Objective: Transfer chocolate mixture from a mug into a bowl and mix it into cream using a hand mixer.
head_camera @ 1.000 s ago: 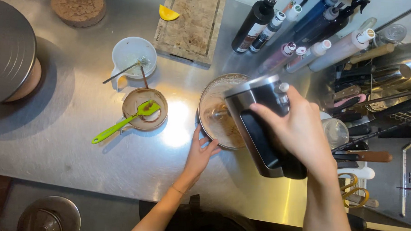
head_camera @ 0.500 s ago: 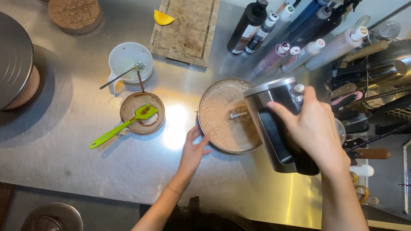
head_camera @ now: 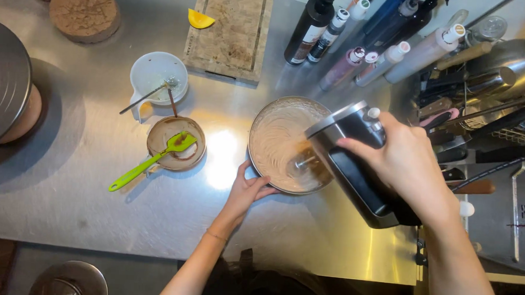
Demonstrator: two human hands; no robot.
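Observation:
A metal bowl (head_camera: 274, 111) of pale brown cream stands on the steel counter (head_camera: 94, 217). My right hand (head_camera: 409, 166) grips a dark hand mixer (head_camera: 356, 163) by its handle, and its blurred beaters (head_camera: 300, 165) sit in the cream at the bowl's right side. My left hand (head_camera: 246, 191) holds the bowl's near rim with thumb and fingers.
Left of the bowl a small brown dish (head_camera: 176, 144) carries a green spatula (head_camera: 149, 163). Behind it is a white cup (head_camera: 158, 78) with a utensil. A wooden board (head_camera: 229, 28), several bottles (head_camera: 338, 36), a brown cake round (head_camera: 84, 13) and a metal turntable (head_camera: 2, 86) line the back and left.
The mixer has tilted and its beaters have gone down into the cream. My left hand stays on the bowl's rim.

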